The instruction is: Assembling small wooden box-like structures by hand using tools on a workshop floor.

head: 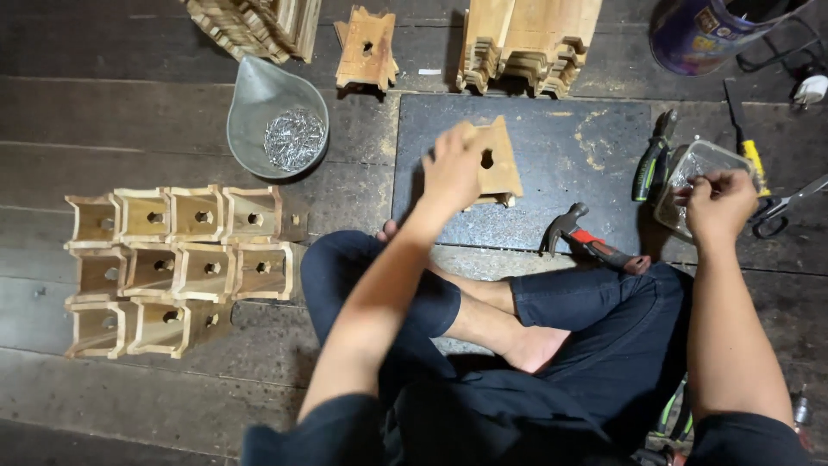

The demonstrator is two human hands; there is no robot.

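- The left hand is closing its fingers over the edge of a small tapered wooden box with a round hole in its face, holding it upright on a dark scuffed metal sheet.
- The right hand is curling its fingertips together at the rim of a clear plastic tub of small nails; whether it is pinching a nail cannot be told.
- The person is sitting cross-legged in dark trousers on a floor of dark worn wooden planks, with the metal sheet lying just ahead of the knees.
- A hammer with a red and black handle is lying on the near edge of the sheet, between the two hands.
- A green and black handled tool is lying just left of the tub, and a yellow-handled tool and scissors are lying to its right.
- A grey teardrop-shaped metal pan holding loose nails is sitting on the floor, left of the sheet.
- A stack of finished wooden boxes in three rows is standing well to the left.
- More wooden pieces and stacked boards are lying beyond the sheet, beside a purple bucket.
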